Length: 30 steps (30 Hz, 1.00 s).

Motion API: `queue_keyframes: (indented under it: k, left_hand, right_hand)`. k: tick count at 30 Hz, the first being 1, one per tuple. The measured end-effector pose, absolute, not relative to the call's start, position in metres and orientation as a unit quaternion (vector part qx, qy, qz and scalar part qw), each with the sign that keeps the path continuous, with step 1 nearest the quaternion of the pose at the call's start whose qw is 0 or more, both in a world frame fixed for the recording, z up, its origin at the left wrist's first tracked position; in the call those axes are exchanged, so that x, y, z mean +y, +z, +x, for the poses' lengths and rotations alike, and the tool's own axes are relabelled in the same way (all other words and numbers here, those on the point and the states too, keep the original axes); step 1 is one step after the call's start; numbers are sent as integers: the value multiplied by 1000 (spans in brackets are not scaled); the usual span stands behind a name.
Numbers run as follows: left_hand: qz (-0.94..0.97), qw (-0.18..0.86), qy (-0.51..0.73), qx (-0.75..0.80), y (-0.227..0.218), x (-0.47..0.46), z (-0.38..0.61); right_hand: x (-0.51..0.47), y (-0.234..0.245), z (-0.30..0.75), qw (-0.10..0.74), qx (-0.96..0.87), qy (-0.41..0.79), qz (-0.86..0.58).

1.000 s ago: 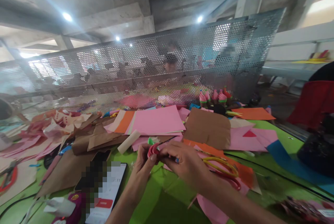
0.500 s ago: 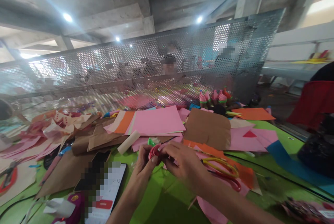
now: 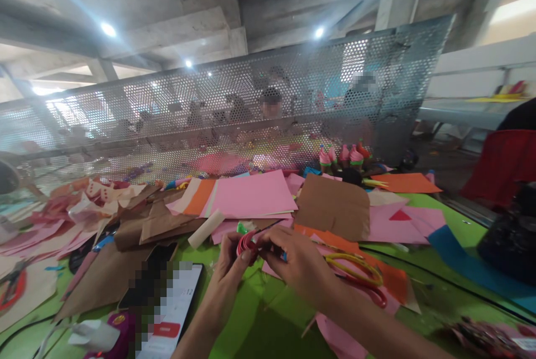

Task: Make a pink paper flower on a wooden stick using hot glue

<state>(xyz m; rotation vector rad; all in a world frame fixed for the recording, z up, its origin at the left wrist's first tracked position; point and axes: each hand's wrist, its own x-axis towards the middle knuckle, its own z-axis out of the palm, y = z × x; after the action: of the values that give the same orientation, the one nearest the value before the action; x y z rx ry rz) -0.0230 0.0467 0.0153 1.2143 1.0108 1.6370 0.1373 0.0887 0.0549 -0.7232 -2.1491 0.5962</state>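
Observation:
A small pinkish-red coil of layered strip (image 3: 245,243) is held over the green table, in front of me. My left hand (image 3: 228,265) grips it from the left, thumb and fingers closed around its side. On the right side, my right hand (image 3: 293,255) is closed with its fingertips pinched at the coil's edge. A thin dark stick-like piece shows above those fingers, and a bit of blue shows below them. What exactly the right fingertips pinch is hidden. A small bright green piece (image 3: 242,228) lies just behind the coil.
Scissors with yellow handles (image 3: 355,265) lie right of my right hand. A phone (image 3: 178,303) and a white plug (image 3: 94,334) sit at the left front. Pink sheets (image 3: 255,194), brown sheets (image 3: 333,205) and a pale roll (image 3: 206,229) lie behind. A perforated metal screen (image 3: 188,119) stands beyond.
The coil has turned slightly in my fingers, and its layered edge shows more. My right fingertips have shifted a little, with a bit of blue now visible beneath them.

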Motion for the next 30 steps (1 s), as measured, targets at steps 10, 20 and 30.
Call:
queue_keyframes:
  k: [10, 20, 30]
  left_hand:
    - [479, 430, 656, 394, 18, 45, -20]
    - [479, 438, 646, 402, 15, 45, -23]
    - [485, 422, 646, 412, 14, 46, -24]
  right_hand:
    - [90, 55, 137, 387, -854, 229, -260]
    - [87, 58, 138, 355, -872, 197, -275]
    - [87, 61, 140, 369, -869, 220, -244]
